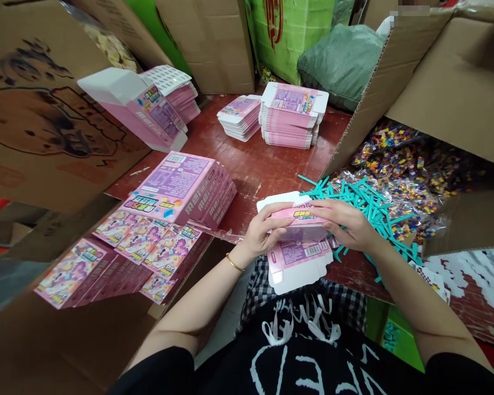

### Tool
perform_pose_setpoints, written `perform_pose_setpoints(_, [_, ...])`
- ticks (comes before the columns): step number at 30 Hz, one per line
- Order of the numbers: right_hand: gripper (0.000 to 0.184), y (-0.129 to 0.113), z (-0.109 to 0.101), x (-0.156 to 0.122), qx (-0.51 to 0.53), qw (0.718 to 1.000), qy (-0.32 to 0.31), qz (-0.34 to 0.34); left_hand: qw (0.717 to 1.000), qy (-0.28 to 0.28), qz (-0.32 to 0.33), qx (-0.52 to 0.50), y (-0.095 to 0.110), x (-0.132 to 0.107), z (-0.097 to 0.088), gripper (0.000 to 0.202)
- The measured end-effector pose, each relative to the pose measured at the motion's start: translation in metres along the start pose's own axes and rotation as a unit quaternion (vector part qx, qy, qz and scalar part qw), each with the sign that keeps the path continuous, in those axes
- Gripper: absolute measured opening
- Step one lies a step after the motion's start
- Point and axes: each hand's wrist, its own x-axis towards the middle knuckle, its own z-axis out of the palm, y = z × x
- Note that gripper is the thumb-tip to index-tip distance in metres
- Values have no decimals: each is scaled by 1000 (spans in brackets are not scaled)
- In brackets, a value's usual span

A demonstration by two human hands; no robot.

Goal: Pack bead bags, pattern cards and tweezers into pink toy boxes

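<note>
My left hand (265,230) and my right hand (346,222) both grip a pink printed carton (298,255) at the near edge of the red table (255,159). The carton is part-folded, with white flaps open at its top and bottom. Fingers of both hands curl over its upper side. Just behind my right hand lies a heap of teal plastic sticks (364,200). Finished pink boxes (181,189) are stacked to my left.
Flat pink carton blanks (292,115) stand in stacks at the table's far side, with more blanks (239,115) beside them. A large cardboard box (444,82) at right holds bags of coloured beads (411,170). Cardboard sheets (37,120) lean at left.
</note>
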Motion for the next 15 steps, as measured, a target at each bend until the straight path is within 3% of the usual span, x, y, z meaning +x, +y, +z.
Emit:
perform_pose_setpoints(3, [33,5,13,-9,-37,999,32,-9,1000,17,3,7,-16,-7,5,19])
perform_pose_setpoints(5, [36,7,22,-14,-53,996,64,-19,999,39,-20,-9,-21,-13,16,37])
perform_pose_setpoints(8, [39,9,28,-19,-49,995,81,-12,991,48,-125,-14,-13,-29,35,77])
perform_pose_setpoints(10, [48,9,26,-24,-31,995,96,23,977,43,-210,-16,0,-39,34,76])
perform_pose_setpoints(12, [67,9,23,-31,-10,987,143,78,963,73,-258,-8,16,-39,11,62])
perform_pose_setpoints(14, [73,10,24,-41,-11,973,195,122,956,127,-259,53,28,-27,-40,55])
perform_pose_setpoints(15, [66,12,26,-47,-20,969,210,132,951,146,-247,114,31,-17,-75,54])
